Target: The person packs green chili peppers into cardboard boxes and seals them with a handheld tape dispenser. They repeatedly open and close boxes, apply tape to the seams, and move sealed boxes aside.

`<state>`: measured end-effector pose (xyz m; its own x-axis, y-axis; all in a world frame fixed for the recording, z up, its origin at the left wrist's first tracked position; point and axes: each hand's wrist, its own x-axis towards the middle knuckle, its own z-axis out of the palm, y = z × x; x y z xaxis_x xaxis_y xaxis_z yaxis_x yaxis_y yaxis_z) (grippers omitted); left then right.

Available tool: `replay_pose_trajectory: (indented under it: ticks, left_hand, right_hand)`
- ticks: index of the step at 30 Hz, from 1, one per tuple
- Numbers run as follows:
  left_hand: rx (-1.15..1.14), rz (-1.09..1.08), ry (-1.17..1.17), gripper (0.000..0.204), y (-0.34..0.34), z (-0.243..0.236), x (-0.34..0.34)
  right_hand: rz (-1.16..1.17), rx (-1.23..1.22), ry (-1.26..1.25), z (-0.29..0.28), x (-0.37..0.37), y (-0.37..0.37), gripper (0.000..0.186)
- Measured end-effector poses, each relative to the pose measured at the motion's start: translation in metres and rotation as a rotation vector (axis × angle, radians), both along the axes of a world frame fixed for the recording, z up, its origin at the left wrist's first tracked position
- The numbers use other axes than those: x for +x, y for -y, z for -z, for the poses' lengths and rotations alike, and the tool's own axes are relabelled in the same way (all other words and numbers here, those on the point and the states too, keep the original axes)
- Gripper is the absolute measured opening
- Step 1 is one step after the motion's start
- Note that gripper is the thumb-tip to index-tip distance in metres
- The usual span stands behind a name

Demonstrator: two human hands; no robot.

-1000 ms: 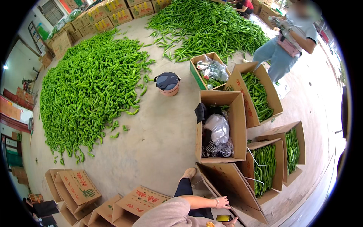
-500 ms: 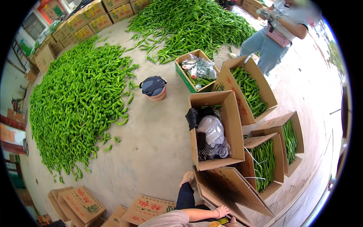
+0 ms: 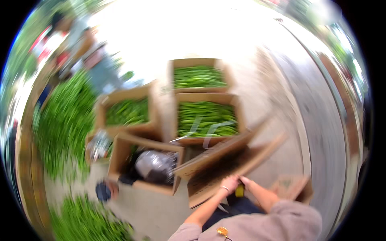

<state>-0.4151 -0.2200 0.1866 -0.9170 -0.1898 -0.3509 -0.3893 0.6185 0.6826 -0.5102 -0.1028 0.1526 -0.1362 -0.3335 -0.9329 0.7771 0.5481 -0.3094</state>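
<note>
My left hand (image 3: 229,183) is at the near edge of a leaning stack of flattened cardboard (image 3: 225,168), its fingers closed on the edge. Just to its right, my right hand (image 3: 245,181) is closed beside a yellow object (image 3: 239,190), apparently holding it; blur hides what it is. Beyond them sit two open boxes of long green peppers (image 3: 205,118), one behind the other, with pale straps across the nearer one. Left of the cardboard is an open box (image 3: 120,156) holding a plastic bag and dark items.
Another pepper box (image 3: 126,110) and a box with bagged items (image 3: 98,146) stand left. Pepper heaps (image 3: 64,120) and a covered bucket (image 3: 105,191) lie beyond. A person (image 3: 92,60) stands upper left. Cardboard (image 3: 293,184) is at my right; a step edge (image 3: 305,148) runs rightward.
My view has swung sharply right and is blurred, so the boxes now lie ahead and the heaps left. Both hands remain at the cardboard, which is now tilted differently in the picture.
</note>
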Motion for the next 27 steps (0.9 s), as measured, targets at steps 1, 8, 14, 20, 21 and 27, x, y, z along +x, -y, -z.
replay_pose_trajectory:
  ticks: [1,8,14,20,21,27]
  left_hand:
    - [0.05,0.082,-0.111,0.034,-0.032,-0.026,-0.036]
    - [-0.091,0.26,-0.237,0.059,-0.07,0.009,-0.084]
    - [-0.161,0.245,-0.005,0.04,-0.128,0.004,-0.122]
    - [-0.448,0.381,-0.084,0.03,-0.187,-0.003,-0.237]
    - [-0.44,0.424,-0.11,0.027,-0.202,-0.01,-0.257]
    - [-0.38,0.719,-0.094,0.027,-0.286,-0.099,-0.41]
  right_hand:
    - [0.072,-0.003,-0.04,0.042,-0.032,-0.071,0.032]
    - [-0.152,0.067,-0.203,0.012,-0.059,-0.083,0.037]
    - [-0.041,0.199,-0.262,-0.022,-0.056,-0.138,0.046]
    - [0.133,0.252,-0.298,-0.046,-0.077,-0.198,0.056]
    - [0.199,0.249,-0.275,-0.054,-0.093,-0.218,0.059]
    - [0.443,0.204,-0.406,-0.079,-0.176,-0.311,0.048]
